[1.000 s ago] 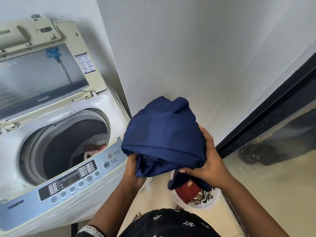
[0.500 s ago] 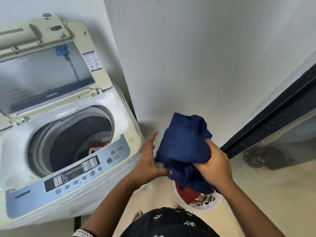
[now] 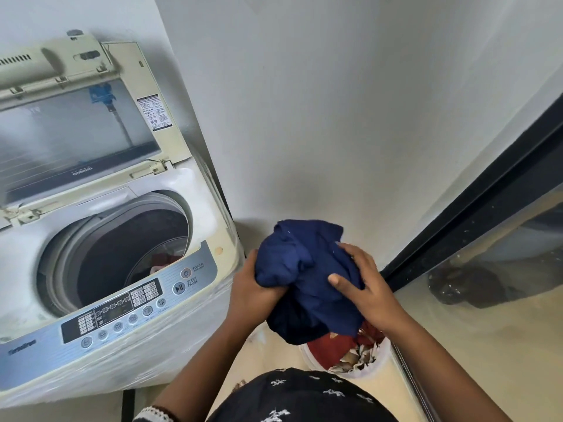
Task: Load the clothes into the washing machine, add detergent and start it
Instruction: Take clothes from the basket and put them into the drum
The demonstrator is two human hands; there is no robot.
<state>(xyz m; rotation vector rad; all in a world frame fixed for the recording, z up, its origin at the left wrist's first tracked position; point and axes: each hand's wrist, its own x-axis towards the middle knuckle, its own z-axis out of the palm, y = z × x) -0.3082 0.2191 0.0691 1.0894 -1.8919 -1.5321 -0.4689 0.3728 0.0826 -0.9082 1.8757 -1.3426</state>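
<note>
A bunched navy blue garment [image 3: 301, 269] hangs above the white laundry basket [image 3: 377, 365] on the floor. My left hand [image 3: 253, 287] grips its left side and my right hand [image 3: 362, 284] holds its right side, thumb pressed on the cloth. To the left stands the top-loading washing machine [image 3: 195, 324], lid [image 3: 79, 132] raised. Its drum [image 3: 131, 254] is open and a bit of red and white clothing [image 3: 161, 263] lies at the bottom. The control panel [image 3: 122, 306] runs along the front edge.
Red and patterned clothes [image 3: 338, 348] fill the basket. A white wall [image 3: 335, 117] rises behind it. A dark-framed glass sliding door [image 3: 487, 208] closes off the right side. Beige floor [image 3: 274, 354] shows between the machine and the basket.
The blue garment has dropped from chest height to just above the basket. My left hand, briefly off the cloth half a second ago, grips it again.
</note>
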